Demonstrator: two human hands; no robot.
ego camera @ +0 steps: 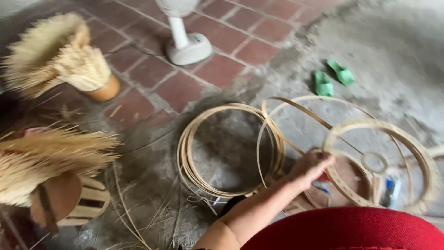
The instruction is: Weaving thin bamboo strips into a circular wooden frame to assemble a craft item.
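My left hand (314, 165) reaches out from the lower middle and closes on the near-left rim of a large round bamboo frame (416, 153), where a thin loose bamboo strip (296, 105) crosses it. A small ring (374, 162) sits inside the frame. A coil of several bamboo hoops (185, 153) lies on the floor just left of the hand. Red cloth (347, 229) on my body fills the lower right. My right hand is out of sight.
A white fan base (188, 46) stands on the brick floor at the back. Two green slippers (333, 78) lie on the concrete. Bundles of pale bamboo splints stand at the upper left (51, 55) and left (41, 157). Small blue items (391, 187) lie under the frame.
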